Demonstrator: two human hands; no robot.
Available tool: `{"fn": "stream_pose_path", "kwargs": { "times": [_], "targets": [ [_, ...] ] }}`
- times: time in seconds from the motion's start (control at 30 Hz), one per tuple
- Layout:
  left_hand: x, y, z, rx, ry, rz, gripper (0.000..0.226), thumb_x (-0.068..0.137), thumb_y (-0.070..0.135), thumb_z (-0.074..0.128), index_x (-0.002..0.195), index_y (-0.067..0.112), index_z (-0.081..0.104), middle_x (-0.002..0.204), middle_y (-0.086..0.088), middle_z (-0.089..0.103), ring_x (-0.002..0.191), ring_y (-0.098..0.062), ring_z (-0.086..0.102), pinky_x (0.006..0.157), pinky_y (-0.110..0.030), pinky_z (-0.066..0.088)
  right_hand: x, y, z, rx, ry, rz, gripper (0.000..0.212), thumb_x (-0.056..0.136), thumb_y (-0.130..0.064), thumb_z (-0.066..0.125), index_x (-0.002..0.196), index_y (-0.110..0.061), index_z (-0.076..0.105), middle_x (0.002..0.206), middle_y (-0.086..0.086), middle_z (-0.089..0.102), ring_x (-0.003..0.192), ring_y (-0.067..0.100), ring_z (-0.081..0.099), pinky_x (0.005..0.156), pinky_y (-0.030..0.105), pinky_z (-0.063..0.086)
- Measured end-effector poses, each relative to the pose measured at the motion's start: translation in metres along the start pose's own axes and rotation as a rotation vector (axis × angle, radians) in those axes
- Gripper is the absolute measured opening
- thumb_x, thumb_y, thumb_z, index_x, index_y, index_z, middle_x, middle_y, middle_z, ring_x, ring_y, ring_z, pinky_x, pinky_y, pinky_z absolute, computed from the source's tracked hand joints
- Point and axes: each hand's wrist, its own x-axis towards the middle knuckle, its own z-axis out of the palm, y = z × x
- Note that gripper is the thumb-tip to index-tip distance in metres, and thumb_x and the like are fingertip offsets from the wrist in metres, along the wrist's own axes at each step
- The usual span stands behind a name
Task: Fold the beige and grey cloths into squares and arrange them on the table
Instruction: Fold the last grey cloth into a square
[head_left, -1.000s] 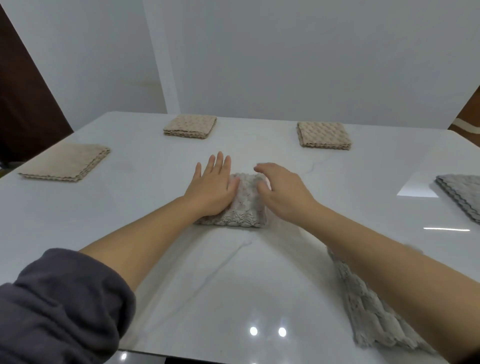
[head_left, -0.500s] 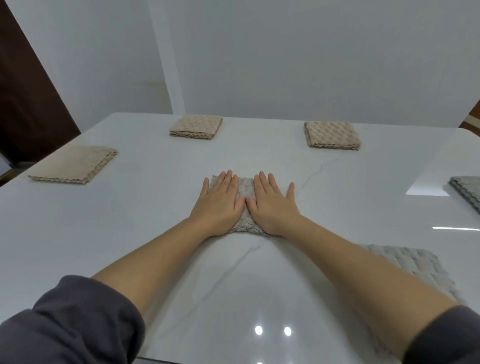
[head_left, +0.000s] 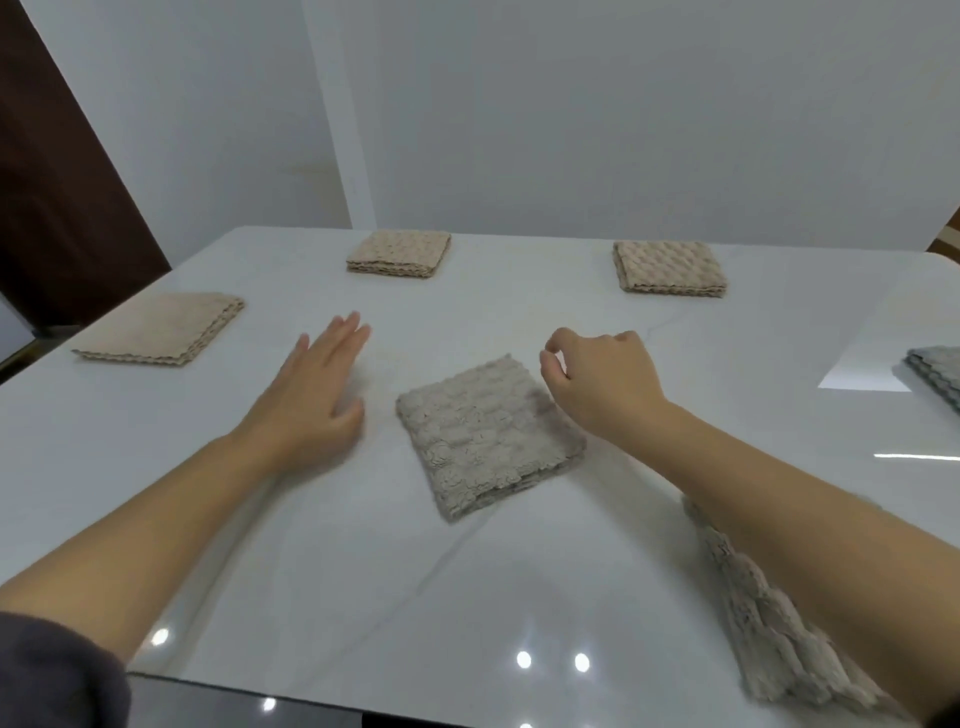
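Folded grey cloth (head_left: 488, 434) is lying flat on the table (head_left: 311, 571); left hand (head_left: 311, 400) is spreading flat just left of it, empty; right hand (head_left: 597, 384) is hanging loosely curled just right of it, holding nothing.
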Motion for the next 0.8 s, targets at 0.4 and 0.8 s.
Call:
{"fn": "stream_pose_path", "kwargs": {
  "times": [0.4, 0.8],
  "targets": [
    [-0.003, 0.122, 0.043, -0.06, -0.182, -0.228, 0.068, 0.102, 0.043, 0.014, 0.154, 0.005, -0.006, 0.162, -0.012, -0.012, 0.149, -0.021, -0.014, 0.121, -0.042, -0.007, -0.012, -0.017, 0.044, 0.142, -0.436, -0.231, 0.062, 0.104, -0.044, 0.012, 0.155, -0.015, -0.009, 0.162, -0.002, -0.016, 0.149, 0.014, -0.013, 0.118, 0.054, -0.006],
    [-0.015, 0.095, -0.005, -1.332, 0.039, -0.83, 0.031, 0.091, 0.021, 0.056, 0.118, 0.008, 0.047, 0.104, -0.007, 0.064, 0.082, -0.024, 0.068, 0.072, -0.037, 0.06, -0.029, -0.035, 0.034, 0.225, -0.383, -0.073, 0.06, 0.103, -0.042, 0.018, 0.156, -0.022, -0.003, 0.163, 0.0, -0.009, 0.15, 0.025, -0.001, 0.118, 0.056, -0.002]
  ]
}}
